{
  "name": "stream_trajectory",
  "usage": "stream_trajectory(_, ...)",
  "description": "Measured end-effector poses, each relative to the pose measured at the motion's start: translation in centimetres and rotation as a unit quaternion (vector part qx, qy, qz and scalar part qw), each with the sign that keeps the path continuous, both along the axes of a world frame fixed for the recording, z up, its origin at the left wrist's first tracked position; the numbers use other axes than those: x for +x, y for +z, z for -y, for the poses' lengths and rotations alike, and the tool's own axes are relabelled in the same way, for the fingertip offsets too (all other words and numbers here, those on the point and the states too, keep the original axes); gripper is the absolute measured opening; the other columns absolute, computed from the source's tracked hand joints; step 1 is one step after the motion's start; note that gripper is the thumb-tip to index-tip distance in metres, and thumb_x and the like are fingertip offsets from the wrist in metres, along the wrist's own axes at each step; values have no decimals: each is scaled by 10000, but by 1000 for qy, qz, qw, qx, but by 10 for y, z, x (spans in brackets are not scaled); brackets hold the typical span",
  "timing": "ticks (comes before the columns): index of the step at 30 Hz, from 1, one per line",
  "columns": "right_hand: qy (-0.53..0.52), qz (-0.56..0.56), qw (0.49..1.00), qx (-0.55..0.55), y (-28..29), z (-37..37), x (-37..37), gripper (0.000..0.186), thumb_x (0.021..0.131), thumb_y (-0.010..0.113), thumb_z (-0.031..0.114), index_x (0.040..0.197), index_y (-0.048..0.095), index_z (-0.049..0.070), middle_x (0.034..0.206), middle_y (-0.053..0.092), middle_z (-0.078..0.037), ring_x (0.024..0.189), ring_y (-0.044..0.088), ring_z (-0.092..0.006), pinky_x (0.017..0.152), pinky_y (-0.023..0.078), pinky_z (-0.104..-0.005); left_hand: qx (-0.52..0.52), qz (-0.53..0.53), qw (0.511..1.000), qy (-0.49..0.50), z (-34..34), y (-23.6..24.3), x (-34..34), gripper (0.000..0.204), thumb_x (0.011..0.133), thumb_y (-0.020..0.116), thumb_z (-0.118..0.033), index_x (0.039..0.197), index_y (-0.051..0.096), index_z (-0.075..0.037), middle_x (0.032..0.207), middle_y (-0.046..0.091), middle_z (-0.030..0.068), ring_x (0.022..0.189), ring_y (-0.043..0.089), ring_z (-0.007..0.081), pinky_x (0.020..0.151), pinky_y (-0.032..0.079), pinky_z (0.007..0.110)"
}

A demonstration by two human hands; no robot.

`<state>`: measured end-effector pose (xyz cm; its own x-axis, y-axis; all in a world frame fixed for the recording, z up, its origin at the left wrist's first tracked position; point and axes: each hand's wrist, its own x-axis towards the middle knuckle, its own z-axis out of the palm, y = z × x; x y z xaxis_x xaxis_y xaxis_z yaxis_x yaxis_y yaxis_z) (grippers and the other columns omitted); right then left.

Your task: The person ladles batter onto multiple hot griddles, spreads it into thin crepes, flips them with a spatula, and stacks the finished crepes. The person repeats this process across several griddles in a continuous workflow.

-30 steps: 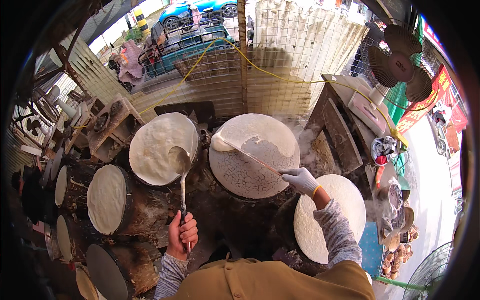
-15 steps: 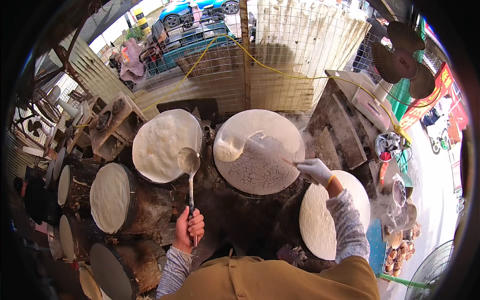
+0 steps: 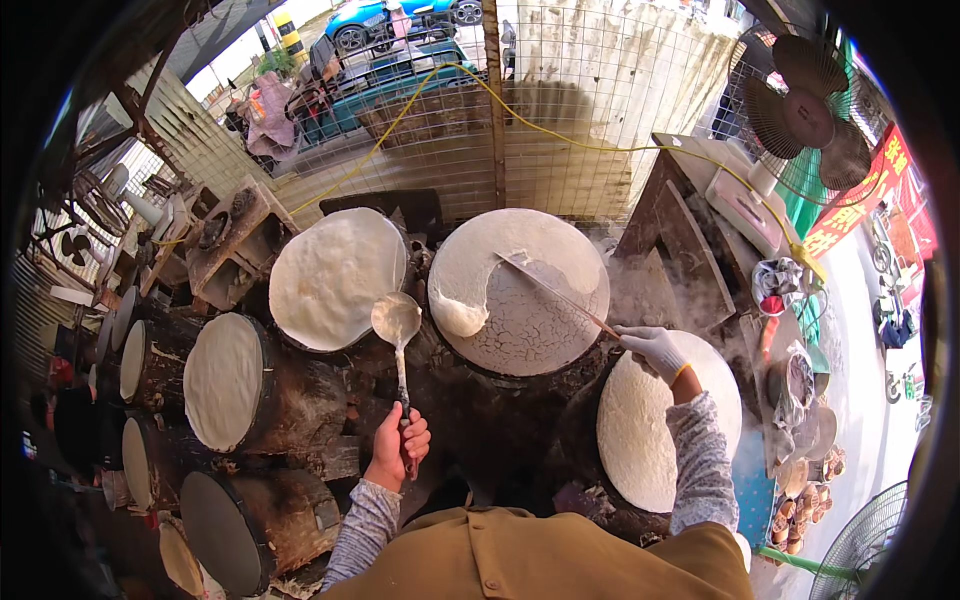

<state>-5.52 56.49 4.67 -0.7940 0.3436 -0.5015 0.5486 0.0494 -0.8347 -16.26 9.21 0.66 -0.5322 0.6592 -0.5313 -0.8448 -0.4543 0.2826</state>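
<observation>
White-gloved fingers (image 3: 630,339) on the right hand (image 3: 656,350) grip a long, thin brown spreader (image 3: 560,297), slanting away-left over a round, pale, cracked-looking griddle (image 3: 530,335). Creamy white batter lump (image 3: 462,316) sits left of its tip, bit nearer the body. Bare left hand (image 3: 397,446) clutches a round metal ladle (image 3: 396,318).

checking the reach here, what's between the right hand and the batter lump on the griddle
The head view shows a cracked grey stretch of griddle between them, with the thin stick slanting over it from the right hand.
</observation>
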Motion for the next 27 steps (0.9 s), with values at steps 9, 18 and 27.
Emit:
stream_trajectory(9,26,19,999,-32,17,68,77,389,882,689,271,1170,698,8,606,511,30,471,452,-56,420,340,-234,-1,-20,999,-26,31,20,14,405,1055,375,-448,862,482,-108,610,339,-43,463,331,78,405,318,229)
stream_trajectory(18,-64,-89,992,60,-85,304,-99,231,965,544,255,968,529,25,675,586,-75,504,567,-192,477,479,-339,70,-61,993,-75,67,46,-2,406,1052,383,-448,861,462,-99,612,337,-36,453,327,79,390,320,232)
stream_trajectory(27,-215,-44,966,140,-191,333,16,205,974,508,263,944,531,62,614,500,-27,500,523,-167,439,434,-364,35,-53,997,-43,177,38,4,391,1057,381,-430,879,453,-89,606,336,-30,444,327,81,381,316,242)
